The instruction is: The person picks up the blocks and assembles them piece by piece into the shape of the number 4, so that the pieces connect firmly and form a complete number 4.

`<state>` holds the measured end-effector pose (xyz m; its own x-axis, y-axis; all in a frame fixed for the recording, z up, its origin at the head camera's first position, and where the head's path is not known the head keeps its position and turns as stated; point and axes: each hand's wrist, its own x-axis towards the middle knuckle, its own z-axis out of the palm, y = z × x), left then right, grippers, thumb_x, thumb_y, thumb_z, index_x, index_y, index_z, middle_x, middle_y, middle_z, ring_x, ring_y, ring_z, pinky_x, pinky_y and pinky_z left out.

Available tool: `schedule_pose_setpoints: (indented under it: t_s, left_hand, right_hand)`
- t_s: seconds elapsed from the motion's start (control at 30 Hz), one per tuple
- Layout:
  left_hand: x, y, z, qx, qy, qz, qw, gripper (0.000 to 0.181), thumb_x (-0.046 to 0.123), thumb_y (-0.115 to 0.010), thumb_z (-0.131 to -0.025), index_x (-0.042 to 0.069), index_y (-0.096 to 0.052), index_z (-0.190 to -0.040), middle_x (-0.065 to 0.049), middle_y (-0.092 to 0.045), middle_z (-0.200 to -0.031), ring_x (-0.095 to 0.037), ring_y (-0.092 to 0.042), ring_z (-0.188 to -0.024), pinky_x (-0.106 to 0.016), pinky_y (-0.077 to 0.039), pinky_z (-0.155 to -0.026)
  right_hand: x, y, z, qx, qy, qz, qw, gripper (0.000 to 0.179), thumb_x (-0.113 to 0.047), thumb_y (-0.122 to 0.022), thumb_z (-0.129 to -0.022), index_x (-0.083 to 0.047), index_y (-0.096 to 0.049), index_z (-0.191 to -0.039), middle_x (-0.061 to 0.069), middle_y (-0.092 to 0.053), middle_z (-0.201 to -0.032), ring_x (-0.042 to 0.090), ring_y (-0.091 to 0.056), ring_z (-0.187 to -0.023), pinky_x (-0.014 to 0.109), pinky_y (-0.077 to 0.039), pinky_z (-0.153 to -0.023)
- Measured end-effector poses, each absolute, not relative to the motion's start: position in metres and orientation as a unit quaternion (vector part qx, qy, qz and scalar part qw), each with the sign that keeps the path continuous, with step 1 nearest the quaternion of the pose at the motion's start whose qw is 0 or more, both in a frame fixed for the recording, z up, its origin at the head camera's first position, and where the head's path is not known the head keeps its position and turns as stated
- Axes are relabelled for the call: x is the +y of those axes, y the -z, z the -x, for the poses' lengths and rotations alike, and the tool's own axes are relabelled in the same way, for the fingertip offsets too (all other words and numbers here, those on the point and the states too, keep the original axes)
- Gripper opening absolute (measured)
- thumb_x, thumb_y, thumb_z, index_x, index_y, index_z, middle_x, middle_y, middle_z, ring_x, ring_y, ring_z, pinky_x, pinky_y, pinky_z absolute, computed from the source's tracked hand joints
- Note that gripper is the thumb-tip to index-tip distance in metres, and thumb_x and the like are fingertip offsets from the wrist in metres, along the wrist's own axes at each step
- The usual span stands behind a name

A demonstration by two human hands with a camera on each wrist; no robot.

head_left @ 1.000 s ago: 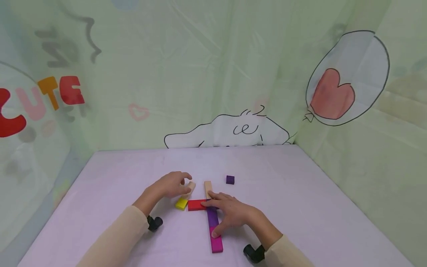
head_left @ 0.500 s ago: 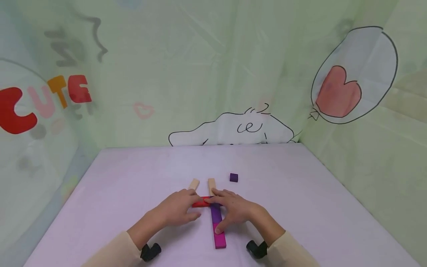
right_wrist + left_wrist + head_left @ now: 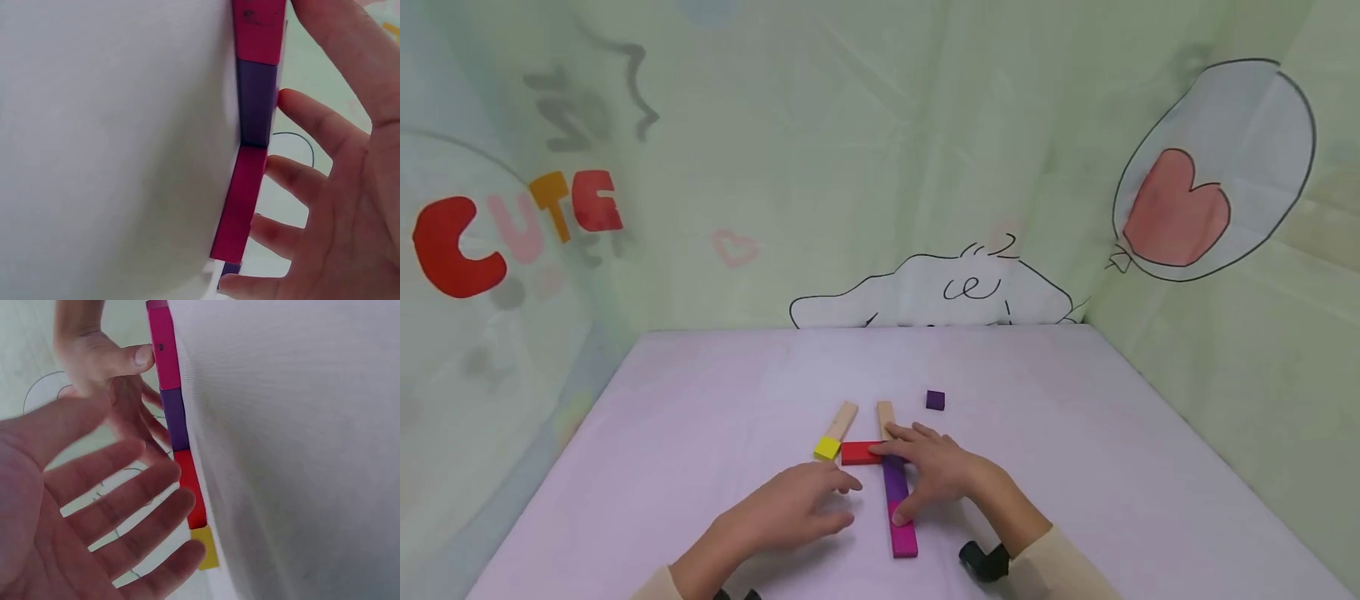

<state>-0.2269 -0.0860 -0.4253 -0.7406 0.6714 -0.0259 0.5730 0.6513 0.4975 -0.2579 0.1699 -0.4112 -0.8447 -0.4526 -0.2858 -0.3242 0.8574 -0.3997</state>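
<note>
My right hand (image 3: 946,468) lies spread over a row of flat blocks, thumb on the magenta block (image 3: 904,542) and a fingertip on the red block (image 3: 857,453). Between these sits a purple block (image 3: 896,483). A pale wooden block (image 3: 885,414) extends away beyond the fingers. In the right wrist view a further pinkish-red block (image 3: 239,205) shows beside the fingers; the hand covers it in the head view. My left hand (image 3: 797,504) hovers left of the row with relaxed fingers and nothing in it. Just beyond it, a yellow block (image 3: 827,449) meets a slanted pale wooden block (image 3: 844,421).
A dark purple cube (image 3: 936,400) stands apart at the back right of the blocks. The pale tabletop (image 3: 737,383) ends at a printed curtain (image 3: 775,167) behind, with more curtain on both sides.
My left hand moved from beside the slanted wooden block back toward me, uncovering the yellow block, which now sits squarer to the red one. My right hand stays on the row.
</note>
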Motion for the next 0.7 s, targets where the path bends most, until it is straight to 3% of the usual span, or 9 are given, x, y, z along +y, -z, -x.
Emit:
schedule_pose_setpoints:
  t_s: [0.2, 0.47, 0.7]
  left_hand:
    - [-0.095, 0.419, 0.233, 0.881, -0.332, -0.316, 0.115, 0.032, 0.031, -0.070, -0.098, 0.014, -0.071, -0.125, 0.004, -0.073, -0.116, -0.014, -0.067, -0.107, -0.038, -0.056, -0.094]
    - [-0.100, 0.423, 0.239, 0.861, -0.381, -0.322, 0.100, 0.026, 0.024, -0.067, -0.100, 0.010, -0.074, -0.121, 0.012, -0.073, -0.102, -0.002, -0.065, -0.096, -0.034, -0.056, -0.093]
    - [-0.102, 0.425, 0.245, 0.860, -0.396, -0.313, 0.070, 0.021, 0.020, -0.068, -0.099, 0.009, -0.075, -0.116, 0.009, -0.074, -0.101, -0.005, -0.066, -0.095, -0.029, -0.056, -0.085]
  right_hand:
    - [0.168, 0.410, 0.259, 0.949, 0.153, 0.203, 0.186, 0.088, -0.046, -0.093, -0.069, -0.037, -0.055, -0.148, 0.001, -0.034, -0.168, 0.040, -0.016, -0.159, 0.074, -0.015, -0.120]
    - [0.166, 0.408, 0.260, 0.948, 0.149, 0.213, 0.184, 0.087, -0.044, -0.093, -0.070, -0.034, -0.056, -0.148, 0.003, -0.035, -0.167, 0.040, -0.014, -0.159, 0.076, -0.015, -0.119]
    - [0.164, 0.405, 0.259, 0.945, 0.152, 0.227, 0.177, 0.083, -0.043, -0.093, -0.071, -0.030, -0.059, -0.145, 0.004, -0.038, -0.166, 0.040, -0.016, -0.159, 0.076, -0.017, -0.118]
